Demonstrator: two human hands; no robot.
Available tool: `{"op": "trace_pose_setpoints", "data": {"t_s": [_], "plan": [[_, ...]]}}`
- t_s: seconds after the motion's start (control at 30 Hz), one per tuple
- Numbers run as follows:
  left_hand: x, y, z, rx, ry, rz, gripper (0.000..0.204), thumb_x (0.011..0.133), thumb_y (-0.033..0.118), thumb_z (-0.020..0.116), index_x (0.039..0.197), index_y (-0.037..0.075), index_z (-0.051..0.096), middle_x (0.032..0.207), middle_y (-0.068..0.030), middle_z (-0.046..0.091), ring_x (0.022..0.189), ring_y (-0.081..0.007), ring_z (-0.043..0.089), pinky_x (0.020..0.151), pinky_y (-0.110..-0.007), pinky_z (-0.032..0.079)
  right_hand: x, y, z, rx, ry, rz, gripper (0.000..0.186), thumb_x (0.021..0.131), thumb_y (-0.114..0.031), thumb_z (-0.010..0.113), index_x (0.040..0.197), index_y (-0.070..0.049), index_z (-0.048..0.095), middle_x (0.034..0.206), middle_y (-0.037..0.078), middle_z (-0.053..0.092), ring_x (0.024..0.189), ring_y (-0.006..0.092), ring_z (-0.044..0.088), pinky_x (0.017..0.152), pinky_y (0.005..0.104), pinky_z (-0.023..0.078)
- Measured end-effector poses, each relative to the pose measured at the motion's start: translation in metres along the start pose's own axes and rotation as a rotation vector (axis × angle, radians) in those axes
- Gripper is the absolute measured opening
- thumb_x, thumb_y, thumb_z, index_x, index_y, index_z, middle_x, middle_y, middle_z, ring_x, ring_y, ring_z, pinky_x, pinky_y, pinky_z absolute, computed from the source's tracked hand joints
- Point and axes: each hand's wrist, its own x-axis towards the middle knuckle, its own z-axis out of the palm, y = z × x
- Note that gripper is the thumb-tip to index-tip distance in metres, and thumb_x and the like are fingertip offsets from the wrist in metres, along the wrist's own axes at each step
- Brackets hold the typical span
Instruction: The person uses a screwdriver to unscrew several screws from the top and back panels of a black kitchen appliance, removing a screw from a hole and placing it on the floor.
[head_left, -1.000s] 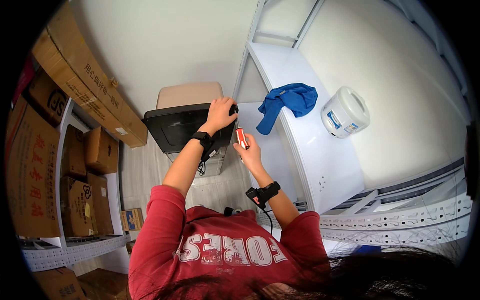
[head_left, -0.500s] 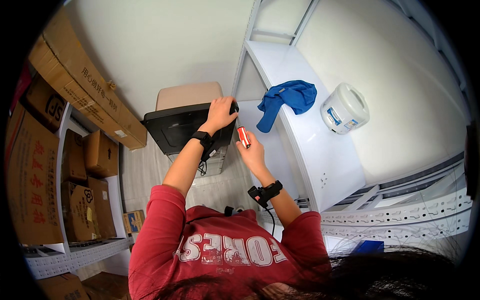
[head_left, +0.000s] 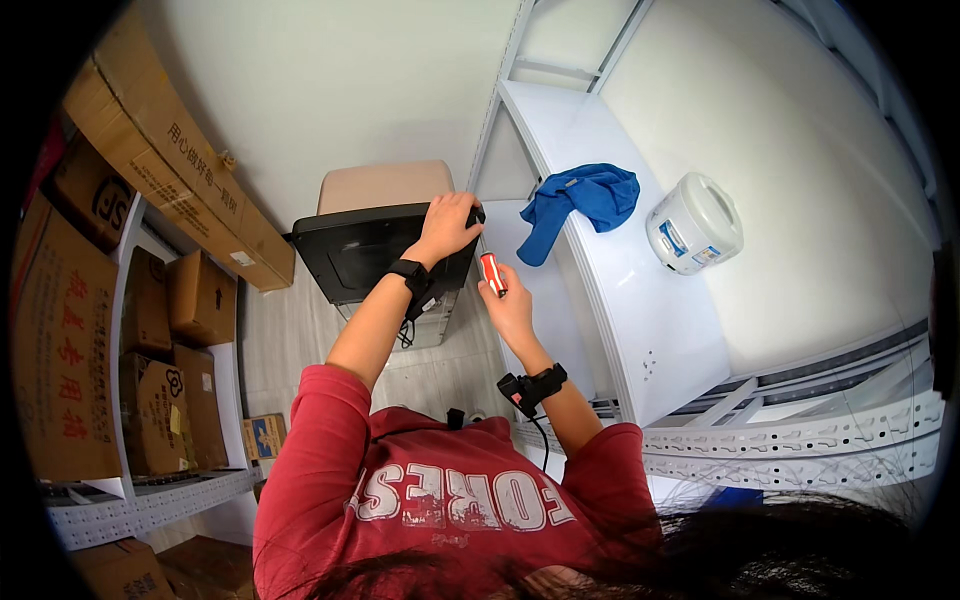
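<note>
Left hand [head_left: 447, 222] clamps black flat monitor panel [head_left: 375, 250] edge; right hand [head_left: 508, 308] closed on red-handled screwdriver [head_left: 491, 272]. Risk: tip slips, panel tilts.

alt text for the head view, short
A person in a red sweatshirt grips the top edge of a black monitor with the left hand and holds a red-handled screwdriver in the right hand, beside a white shelf.

Seen from one head-worn fisheye camera, looking steeply down past red sleeves onto black appliance [head_left: 385, 250] and white shelf [head_left: 620, 290], close range.
</note>
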Motion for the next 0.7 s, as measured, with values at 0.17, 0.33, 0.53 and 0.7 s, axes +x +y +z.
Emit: {"op": "trace_pose_setpoints", "data": {"t_s": [0.17,0.33,0.53,0.7], "plan": [[-0.002,-0.002,-0.003,0.008,-0.034,-0.02,0.034,0.07,0.021,0.069,0.098,0.008,0.054,0.098,-0.008,0.058,0.099,-0.0272,0.052,0.084,-0.038,0.036,-0.001,-0.015,-0.004,0.048,-0.063,0.092,0.039,0.08,-0.022,0.064,0.11,-0.001,0.052,0.083,0.015,0.063,0.072,0.0259,0.062,0.065,0.0338,0.047],[0.001,0.001,-0.002,0.007,-0.025,0.002,0.034,0.071,0.021,0.069,0.098,0.009,0.054,0.098,-0.0078,0.058,0.099,-0.0271,0.052,0.083,-0.038,0.036,0.004,0.006,0.002,0.297,-0.088,0.16,0.033,0.084,-0.019,0.06,0.111,-0.001,0.053,0.075,0.006,0.061,0.062,0.0105,0.055,0.053,0.0245,0.042],[-0.002,-0.001,-0.003,0.03,-0.036,-0.011,0.035,0.071,0.024,0.07,0.098,0.009,0.054,0.098,-0.0074,0.058,0.098,-0.0269,0.052,0.083,-0.038,0.036,0.002,-0.003,0.004,0.496,-0.153,0.29,0.026,0.085,-0.017,0.058,0.104,0.0,0.055,0.074,0.003,0.06,0.059,0.0095,0.055,0.052,0.0245,0.044],[-0.002,0.001,-0.003,0.03,-0.027,-0.001,0.038,0.069,0.026,0.071,0.098,0.009,0.054,0.097,-0.0071,0.058,0.097,-0.0265,0.053,0.081,-0.037,0.037,-0.002,-0.002,0.002,0.472,-0.126,0.27,0.026,0.086,-0.017,0.056,0.106,0.0,0.055,0.071,0.003,0.058,0.058,0.008,0.054,0.05,0.0236,0.043]]}}
